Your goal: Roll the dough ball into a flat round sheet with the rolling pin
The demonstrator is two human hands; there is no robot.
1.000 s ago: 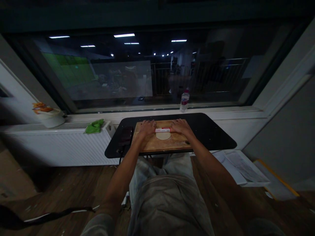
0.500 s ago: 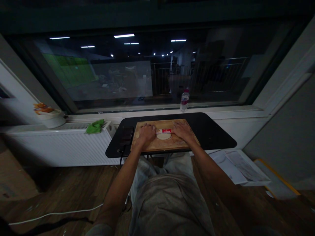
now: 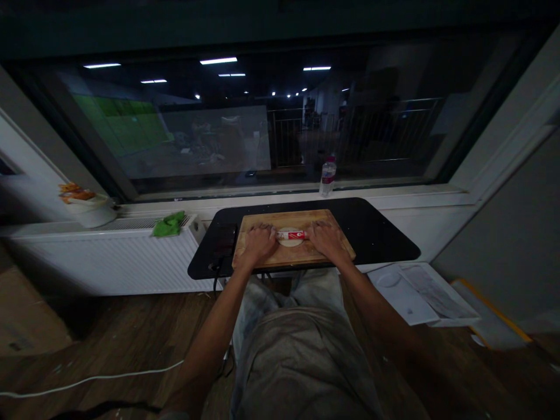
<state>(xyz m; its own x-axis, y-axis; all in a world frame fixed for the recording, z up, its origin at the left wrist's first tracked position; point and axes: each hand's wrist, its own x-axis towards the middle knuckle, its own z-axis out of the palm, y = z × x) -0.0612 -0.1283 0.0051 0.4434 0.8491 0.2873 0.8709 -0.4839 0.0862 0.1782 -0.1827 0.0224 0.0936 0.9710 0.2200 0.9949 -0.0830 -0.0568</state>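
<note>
A wooden cutting board (image 3: 280,217) lies on a small black table (image 3: 376,233). On it sits a flat round of pale dough (image 3: 290,241). A red-and-white roller (image 3: 291,235) lies across the dough. My left hand (image 3: 259,243) rests palm down on the roller's left end, and my right hand (image 3: 324,240) presses on its right end. The fingers of both hands curl over the roller.
A dark phone (image 3: 224,240) lies on the table left of the board. A water bottle (image 3: 327,177) stands on the windowsill. A green cloth (image 3: 168,224) and a white bowl (image 3: 90,208) sit on the radiator. Papers (image 3: 415,286) lie on the floor at right, a white cable (image 3: 87,382) at left.
Both hands have drawn the roller back toward me across the dough, from its far edge to its middle. My fingers have gone from stretched flat to curled.
</note>
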